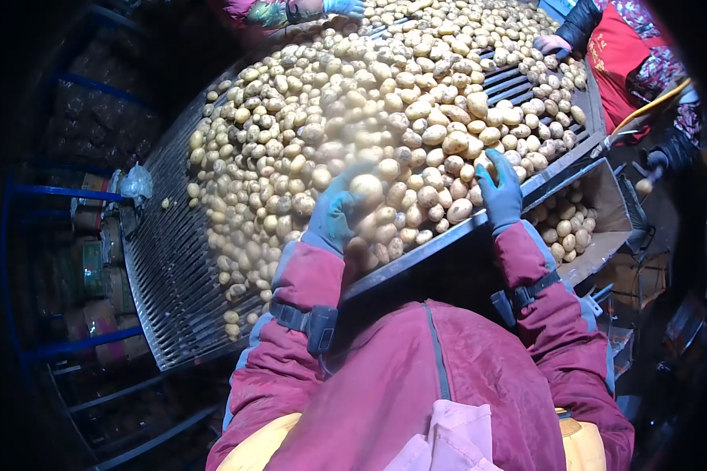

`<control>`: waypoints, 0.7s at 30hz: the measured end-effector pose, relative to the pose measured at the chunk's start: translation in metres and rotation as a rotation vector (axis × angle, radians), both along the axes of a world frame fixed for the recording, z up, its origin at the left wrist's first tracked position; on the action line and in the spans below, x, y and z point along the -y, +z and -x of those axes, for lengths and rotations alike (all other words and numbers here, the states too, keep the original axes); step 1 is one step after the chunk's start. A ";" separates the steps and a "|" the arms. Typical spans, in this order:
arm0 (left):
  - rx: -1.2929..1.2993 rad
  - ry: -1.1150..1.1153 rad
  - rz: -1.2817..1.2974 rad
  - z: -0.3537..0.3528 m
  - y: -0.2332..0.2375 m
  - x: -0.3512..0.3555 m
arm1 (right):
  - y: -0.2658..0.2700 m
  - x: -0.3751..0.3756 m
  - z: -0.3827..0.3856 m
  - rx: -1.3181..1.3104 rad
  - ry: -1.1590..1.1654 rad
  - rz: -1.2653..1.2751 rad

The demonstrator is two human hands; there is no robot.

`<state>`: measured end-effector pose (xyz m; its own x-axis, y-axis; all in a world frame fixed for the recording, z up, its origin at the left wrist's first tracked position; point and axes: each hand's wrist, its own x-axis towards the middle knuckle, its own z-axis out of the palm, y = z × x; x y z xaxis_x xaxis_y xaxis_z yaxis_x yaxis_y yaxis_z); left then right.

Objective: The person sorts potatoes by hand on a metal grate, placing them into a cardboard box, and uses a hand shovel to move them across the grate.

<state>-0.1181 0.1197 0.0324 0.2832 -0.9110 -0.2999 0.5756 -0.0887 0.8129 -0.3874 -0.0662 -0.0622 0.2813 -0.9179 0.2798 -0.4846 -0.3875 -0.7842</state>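
Observation:
A thick layer of potatoes (440,118) covers a slatted metal sorting table (165,259). My left hand (334,210), in a blue-green glove, is closed on a pale potato (365,189) above the near part of the pile. Blur from a smear in the view softens its fingertips. At the table's near edge, my right hand (501,192), gloved alike, curls its thumb and fingers around another potato (489,162). More potatoes lie directly against both hands.
Below the table's right edge stands a box (605,228) partly filled with potatoes (565,228). A co-worker's gloved hand (344,8) is at the far side; another person's hand (552,44) rests on potatoes at far right. A yellow cable (644,110) hangs there. Blue rails (78,192) stand left.

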 end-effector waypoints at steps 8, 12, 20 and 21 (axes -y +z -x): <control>0.319 -0.224 -0.219 0.125 0.009 -0.003 | 0.045 -0.088 -0.001 0.740 0.490 -1.377; 0.749 -0.421 -0.117 0.175 0.005 -0.006 | 0.040 -0.090 0.046 0.644 0.416 -1.267; 0.969 -0.393 -0.238 0.144 -0.016 -0.005 | 0.014 -0.025 0.181 0.617 0.142 -1.045; 0.907 -0.316 -0.237 0.129 -0.025 -0.008 | -0.007 -0.009 0.204 0.458 0.120 -0.857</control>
